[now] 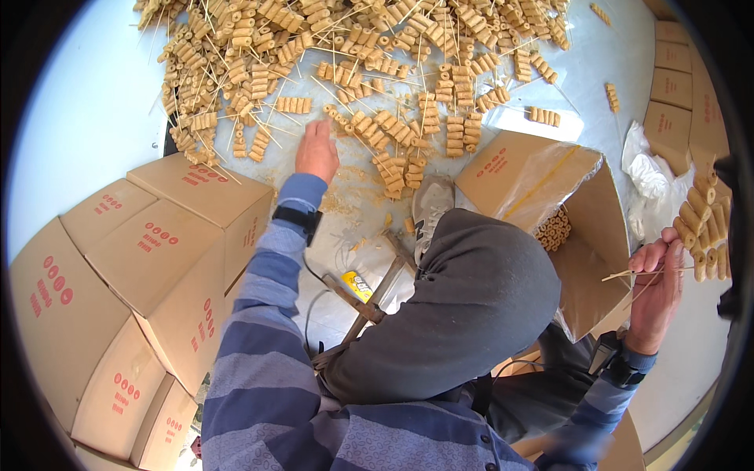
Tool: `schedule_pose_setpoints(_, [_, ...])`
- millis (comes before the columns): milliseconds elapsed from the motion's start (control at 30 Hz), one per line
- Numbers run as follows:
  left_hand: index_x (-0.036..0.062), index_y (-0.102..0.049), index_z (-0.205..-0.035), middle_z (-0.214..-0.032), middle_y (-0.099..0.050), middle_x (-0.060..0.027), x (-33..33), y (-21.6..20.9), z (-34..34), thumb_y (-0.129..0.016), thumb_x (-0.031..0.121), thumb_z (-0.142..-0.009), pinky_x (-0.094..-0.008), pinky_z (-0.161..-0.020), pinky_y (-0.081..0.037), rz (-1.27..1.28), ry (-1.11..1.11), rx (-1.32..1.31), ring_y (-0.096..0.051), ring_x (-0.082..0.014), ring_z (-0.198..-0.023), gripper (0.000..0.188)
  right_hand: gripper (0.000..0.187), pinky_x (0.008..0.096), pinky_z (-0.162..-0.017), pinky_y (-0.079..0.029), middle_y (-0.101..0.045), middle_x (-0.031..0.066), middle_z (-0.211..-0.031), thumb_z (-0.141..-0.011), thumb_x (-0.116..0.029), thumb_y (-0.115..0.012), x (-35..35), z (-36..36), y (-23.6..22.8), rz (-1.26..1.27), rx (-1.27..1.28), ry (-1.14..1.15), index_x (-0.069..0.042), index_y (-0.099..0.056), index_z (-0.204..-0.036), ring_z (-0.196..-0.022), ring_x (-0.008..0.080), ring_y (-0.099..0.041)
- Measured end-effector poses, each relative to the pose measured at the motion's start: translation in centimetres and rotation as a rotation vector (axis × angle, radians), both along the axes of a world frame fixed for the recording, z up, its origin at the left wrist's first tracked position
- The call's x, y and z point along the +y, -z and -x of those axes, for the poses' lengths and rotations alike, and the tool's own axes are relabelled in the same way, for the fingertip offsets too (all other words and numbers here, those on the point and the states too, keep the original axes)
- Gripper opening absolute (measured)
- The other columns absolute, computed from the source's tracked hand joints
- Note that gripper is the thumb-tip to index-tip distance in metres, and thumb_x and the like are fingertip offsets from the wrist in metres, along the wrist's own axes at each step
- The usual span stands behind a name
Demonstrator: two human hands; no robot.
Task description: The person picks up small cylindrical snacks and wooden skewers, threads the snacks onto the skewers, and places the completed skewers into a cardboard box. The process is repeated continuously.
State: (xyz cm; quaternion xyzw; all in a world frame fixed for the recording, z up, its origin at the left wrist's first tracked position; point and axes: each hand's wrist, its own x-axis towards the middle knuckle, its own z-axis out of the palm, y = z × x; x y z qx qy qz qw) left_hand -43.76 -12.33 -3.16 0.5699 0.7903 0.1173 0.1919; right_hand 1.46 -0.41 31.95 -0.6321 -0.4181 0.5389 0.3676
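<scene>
While your left hand stretches out at 11 o'clock, your right hand sits well apart from it, at 3 o'clock near the edge of view. The right one is clamped on a small bundle of skewers, pinching the bare sticks between thumb and fingers, with the ridged brown rolls standing beyond your grip. The left fingers lie close together at the near edge of the pile of skewers; whether they pinch a stick, you cannot tell from this angle.

The pile spreads across 12 o'clock on the pale floor, sticks crossing every way. An open carton with a clear plastic liner stands between your knee and your right hand, toward 3 o'clock, more rolls showing inside it. Closed cartons are stacked at 9 o'clock.

Each skewer should be light, its rolls probably dry and fairly stiff but apt to crack or shed crumbs if squeezed. The thin stick looks the better hold: take it at the bare end, close behind the rolls, so the weight doesn't swing. Ease tangled ones free lengthwise, since a sideways tug could snap a stick.
</scene>
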Motion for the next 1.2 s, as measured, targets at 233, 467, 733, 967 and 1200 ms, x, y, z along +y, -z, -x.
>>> schedule_pose_setpoints(233, [0.0108,-0.059,-0.124,-0.126,-0.058,-0.0169,7.1,-0.2,0.5,-0.059,-0.002,-0.079,-0.046,-0.091,-0.046,0.149,0.53,0.308,-0.06,-0.0318,-0.104,0.046,0.032,0.0266,-0.071,-0.042,-0.045,0.0002,-0.075,-0.109,-0.03,-0.043,-0.9,-1.4,-0.4,0.0,-0.009,0.03,-0.003,-0.053,-0.121,-0.072,0.0125,-0.048])
schedule_pose_setpoints(467, [0.0081,-0.06,-0.103,-0.101,-0.068,-0.0136,6.3,1.0,3.1,-0.057,0.008,-0.089,-0.0453,-0.077,-0.051,0.153,0.383,0.193,-0.066,-0.0344,-0.088,0.014,0.033,0.0265,-0.071,-0.043,-0.045,0.0003,-0.074,-0.109,-0.032,-0.042,-1.9,-3.7,-0.8,-0.004,-0.017,0.049,-0.003,-0.053,-0.121,-0.072,0.0121,-0.048])
schedule_pose_setpoints(733, [0.0018,-0.057,-0.094,-0.079,-0.069,-0.0121,-0.8,3.5,-3.5,-0.059,0.03,-0.099,-0.0292,-0.045,-0.049,0.265,-0.674,-0.893,-0.06,-0.0142,-0.054,0.029,0.032,0.0257,-0.07,-0.043,-0.046,0.0005,-0.074,-0.109,-0.031,-0.043,-2.6,-2.9,0.0,-0.001,-0.016,0.028,-0.003,-0.054,-0.12,-0.072,0.0123,-0.049])
schedule_pose_setpoints(967, [0.0036,-0.063,-0.08,-0.065,-0.065,-0.0091,1.7,9.2,-6.2,-0.063,0.031,-0.096,-0.0317,-0.044,-0.048,0.389,-0.78,-1.012,-0.057,-0.0155,-0.048,0.032,0.031,0.0274,-0.072,-0.041,-0.044,0.0002,-0.075,-0.109,-0.03,-0.044,-3.6,-5.6,-2.2,-0.011,-0.051,0.059,-0.003,-0.053,-0.121,-0.073,0.0133,-0.046])
schedule_pose_setpoints(1200, [0.0033,-0.064,-0.091,-0.073,-0.067,-0.0078,2.1,8.4,-5.6,-0.066,0.034,-0.095,-0.0271,-0.042,-0.047,0.433,-1.131,-1.184,-0.058,-0.0142,-0.052,0.031,0.03,0.0289,-0.071,-0.041,-0.042,-0.0007,-0.072,-0.109,-0.031,-0.043,-6.1,-5.4,-1.5,0.034,-0.05,0.032,-0.004,-0.052,-0.118,-0.072,0.013,-0.045])
